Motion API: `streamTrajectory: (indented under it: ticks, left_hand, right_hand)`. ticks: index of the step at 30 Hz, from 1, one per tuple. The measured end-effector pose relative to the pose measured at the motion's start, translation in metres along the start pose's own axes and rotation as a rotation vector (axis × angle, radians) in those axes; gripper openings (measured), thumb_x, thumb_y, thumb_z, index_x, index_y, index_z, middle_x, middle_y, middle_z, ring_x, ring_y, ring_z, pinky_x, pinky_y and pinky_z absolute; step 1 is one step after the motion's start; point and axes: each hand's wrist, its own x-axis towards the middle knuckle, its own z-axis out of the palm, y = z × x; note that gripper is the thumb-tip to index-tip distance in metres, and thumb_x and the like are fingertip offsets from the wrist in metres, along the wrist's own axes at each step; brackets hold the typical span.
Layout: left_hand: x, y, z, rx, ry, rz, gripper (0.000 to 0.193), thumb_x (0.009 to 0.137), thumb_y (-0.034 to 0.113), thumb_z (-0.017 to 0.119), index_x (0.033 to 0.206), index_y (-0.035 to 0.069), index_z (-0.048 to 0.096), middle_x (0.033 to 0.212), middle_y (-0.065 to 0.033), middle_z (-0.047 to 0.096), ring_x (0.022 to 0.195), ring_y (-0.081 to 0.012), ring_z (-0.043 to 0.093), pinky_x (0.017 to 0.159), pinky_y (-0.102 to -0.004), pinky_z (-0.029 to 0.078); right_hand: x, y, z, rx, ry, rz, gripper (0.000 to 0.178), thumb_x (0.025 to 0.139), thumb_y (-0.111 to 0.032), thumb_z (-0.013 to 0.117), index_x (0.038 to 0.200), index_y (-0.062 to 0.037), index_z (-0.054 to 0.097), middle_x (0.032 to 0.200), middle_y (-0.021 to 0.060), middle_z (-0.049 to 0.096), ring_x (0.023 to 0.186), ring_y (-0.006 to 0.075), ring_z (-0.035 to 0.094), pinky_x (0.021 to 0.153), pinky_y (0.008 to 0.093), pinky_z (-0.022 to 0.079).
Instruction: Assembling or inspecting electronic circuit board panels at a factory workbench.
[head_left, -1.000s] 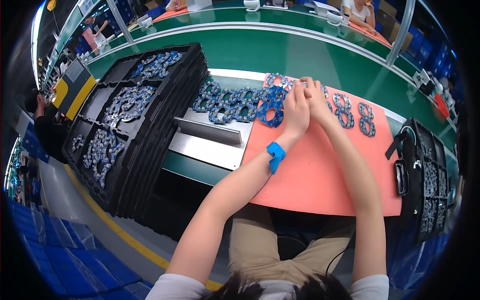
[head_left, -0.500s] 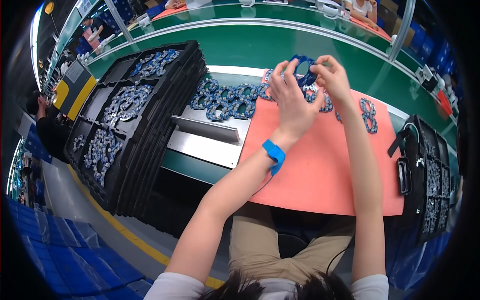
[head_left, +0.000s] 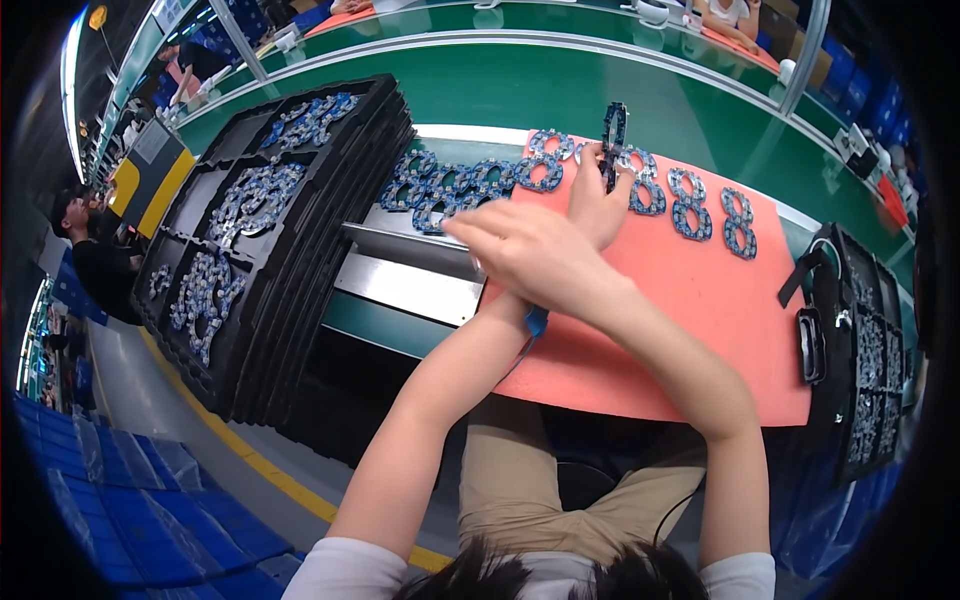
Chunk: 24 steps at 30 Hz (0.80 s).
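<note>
My left hand (head_left: pixel 598 208) is closed on a dark ring-shaped circuit board (head_left: pixel 614 125), held on edge above the salmon mat (head_left: pixel 700 330). Over my left wrist crosses my right arm; my right hand (head_left: pixel 525 250) points leftward, fingers stretched out and nothing visible in them. Its fingertips are nearest to a cluster of blue circuit boards (head_left: pixel 430 190) on the metal plate. Along the mat's far side lie figure-eight board pairs, including one pair (head_left: pixel 690 205) and another pair (head_left: pixel 738 223) further right. My left wrist wears a blue strap (head_left: pixel 537 320), partly hidden.
Stacked black trays (head_left: pixel 330 200) with blue boards stand on the left. A metal bar (head_left: pixel 415 248) rises from the plate. At the right are a black bag (head_left: pixel 825 330) and another tray of boards (head_left: pixel 868 370). Beyond runs a green conveyor (head_left: pixel 480 88); other people sit past it.
My right hand has let go of the ring-shaped board and swung left across my left wrist. My left hand now holds the board alone, turned on edge.
</note>
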Motion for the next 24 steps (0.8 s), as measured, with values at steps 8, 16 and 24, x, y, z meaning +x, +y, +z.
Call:
streamTrajectory:
  ticks: [8,16,24]
  left_hand:
    - [-0.009,0.006,-0.006,0.148,-0.179,0.141,0.032,0.084,0.015,0.055,0.106,-0.003,0.040,0.090,-0.0179,0.054,0.075,-0.0288,0.054,0.068,-0.0392,0.042]
    - [-0.009,0.014,-0.004,0.114,-0.136,0.114,0.032,0.084,0.013,0.056,0.108,-0.002,0.040,0.085,-0.0141,0.055,0.074,-0.0230,0.054,0.066,-0.0356,0.043]
    - [-0.018,0.022,-0.008,-0.007,0.001,0.183,0.039,0.081,0.014,0.059,0.116,-0.001,0.049,0.094,-0.0101,0.061,0.075,-0.0189,0.058,0.064,-0.0310,0.046]
  right_hand:
    - [0.003,-0.010,0.018,-0.034,-0.199,0.034,0.025,0.073,-0.006,0.057,0.097,0.0013,0.059,0.068,0.0096,0.062,0.065,0.0247,0.065,0.054,0.0342,0.052]
    - [0.003,0.002,0.006,-0.027,-0.316,0.079,0.005,0.068,-0.005,0.059,0.069,-0.0009,0.061,0.063,0.0118,0.061,0.063,0.0267,0.065,0.053,0.0360,0.052]
    - [0.007,0.008,-0.057,-0.081,-0.511,0.255,0.014,0.071,-0.009,0.056,0.079,-0.0078,0.068,0.070,0.0146,0.063,0.070,0.0314,0.063,0.068,0.0415,0.050]
